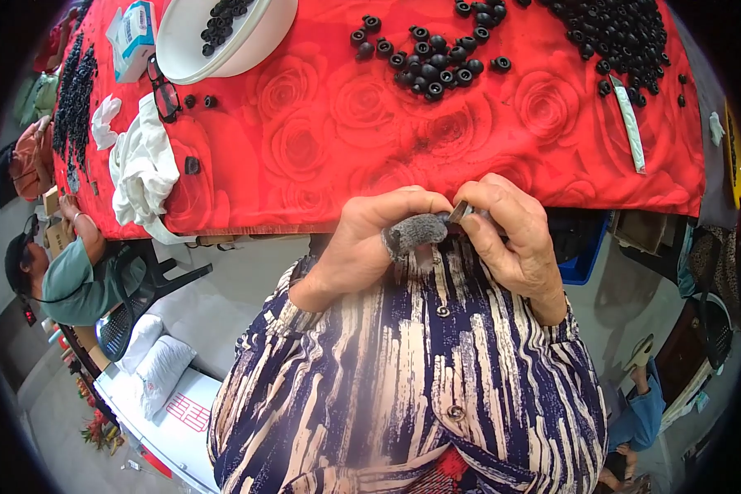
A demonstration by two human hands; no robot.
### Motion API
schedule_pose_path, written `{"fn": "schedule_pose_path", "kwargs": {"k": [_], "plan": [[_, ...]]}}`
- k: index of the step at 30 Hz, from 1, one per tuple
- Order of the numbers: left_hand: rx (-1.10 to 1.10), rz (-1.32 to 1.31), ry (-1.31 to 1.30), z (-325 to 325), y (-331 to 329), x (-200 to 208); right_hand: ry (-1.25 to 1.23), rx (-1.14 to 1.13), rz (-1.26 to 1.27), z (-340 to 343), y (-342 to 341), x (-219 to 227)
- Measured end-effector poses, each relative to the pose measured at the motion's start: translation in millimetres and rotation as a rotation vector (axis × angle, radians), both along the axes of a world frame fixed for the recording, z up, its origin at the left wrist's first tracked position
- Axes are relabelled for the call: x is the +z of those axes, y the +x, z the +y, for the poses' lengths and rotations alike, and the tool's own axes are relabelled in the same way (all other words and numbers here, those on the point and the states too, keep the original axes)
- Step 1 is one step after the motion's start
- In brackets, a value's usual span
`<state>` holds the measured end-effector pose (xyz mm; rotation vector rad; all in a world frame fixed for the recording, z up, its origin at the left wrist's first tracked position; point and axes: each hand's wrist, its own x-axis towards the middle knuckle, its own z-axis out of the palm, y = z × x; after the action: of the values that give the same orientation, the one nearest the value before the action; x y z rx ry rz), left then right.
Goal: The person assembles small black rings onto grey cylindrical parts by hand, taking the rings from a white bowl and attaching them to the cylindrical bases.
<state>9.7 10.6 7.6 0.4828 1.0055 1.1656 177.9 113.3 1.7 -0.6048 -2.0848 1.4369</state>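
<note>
Close to my chest, just off the table's near edge, my two hands meet with the fingertips almost touching. My left hand [356,239] is closed in a pinch, and one of its fingers wears a grey knitted finger sleeve [418,234]. Whatever it pinches is mostly hidden; only a dark bit shows at the fingertips. Between thumb and forefinger, my right hand [514,240] grips a small flat metal blade [459,212], its end beside the left fingertips. Beyond the hands, several small black hollow round parts [436,62] lie loose on the red rose-patterned tablecloth [296,148].
A bigger heap of black parts [617,33] lies far right, beside a thin pale packet [630,123]. At left are a white bowl [255,49] holding black pieces, eyeglasses [165,95], a tissue pack [132,41] and white cloth [144,165]. Another person [74,263] sits at the left.
</note>
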Motion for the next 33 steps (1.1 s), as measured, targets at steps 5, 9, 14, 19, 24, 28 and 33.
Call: {"fn": "schedule_pose_path", "kwargs": {"k": [5, 9, 14, 19, 24, 28, 33], "plan": [[-0.009, -0.056, -0.047, -2, -2, -1, 0.068, 0.12, 0.001, 10, 1, -1], [0.176, -0.052, -0.077, 4, -11, 0, 0.213, 0.403, -0.046, 7, 7, 1], [0.131, -0.103, -0.073, 0, -7, -1, -0.134, 0.135, 0.013, 9, 9, 6], [0.099, -0.215, -0.107, -1, -4, -2, 0.178, 0.006, 0.162, 0, -13, 0], [0.093, -0.456, -0.139, -8, 1, -25, 0.396, -0.035, 0.234, -4, -24, -7], [0.074, -0.543, -0.073, -9, 0, -21, 0.492, -0.063, 0.28, -7, -26, -4], [0.177, 0.006, 0.027, -7, -11, -4, 0.62, -0.154, 0.312, -6, -24, -2]]}}
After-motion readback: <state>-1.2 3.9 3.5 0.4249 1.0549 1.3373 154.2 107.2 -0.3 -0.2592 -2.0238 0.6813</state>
